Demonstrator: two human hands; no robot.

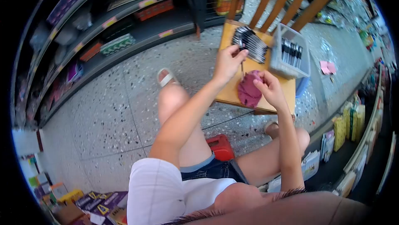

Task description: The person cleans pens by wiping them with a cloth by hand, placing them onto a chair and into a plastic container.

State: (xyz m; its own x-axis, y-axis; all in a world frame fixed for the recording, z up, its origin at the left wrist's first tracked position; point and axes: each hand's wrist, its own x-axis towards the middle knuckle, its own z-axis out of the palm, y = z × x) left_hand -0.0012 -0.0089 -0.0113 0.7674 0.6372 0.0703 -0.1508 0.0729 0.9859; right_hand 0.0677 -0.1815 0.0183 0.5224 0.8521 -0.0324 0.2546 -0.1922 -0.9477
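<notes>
My left hand (227, 63) pinches a slim pen (242, 69) with a dark upper end, held roughly upright over a wooden chair seat (226, 94). The pen's lower end comes down beside a mauve cloth (248, 91) with dark smudges. The fingers of my right hand (271, 88) are closed on the cloth's right edge. Just beyond my left hand, a pile of clear pens with black caps (257, 47) lies on the seat. To the right stands a translucent plastic bin (279, 63) with several black-capped pens (292, 54) in it.
Slatted chair back (286, 0) rises behind the pens. Shelves (137, 44) with goods line the left side. A red plastic object (221, 147) is on the speckled floor (104, 121) between my legs. Books and packets (338, 135) stand along the right. Pink paper (327, 67) lies beyond the bin.
</notes>
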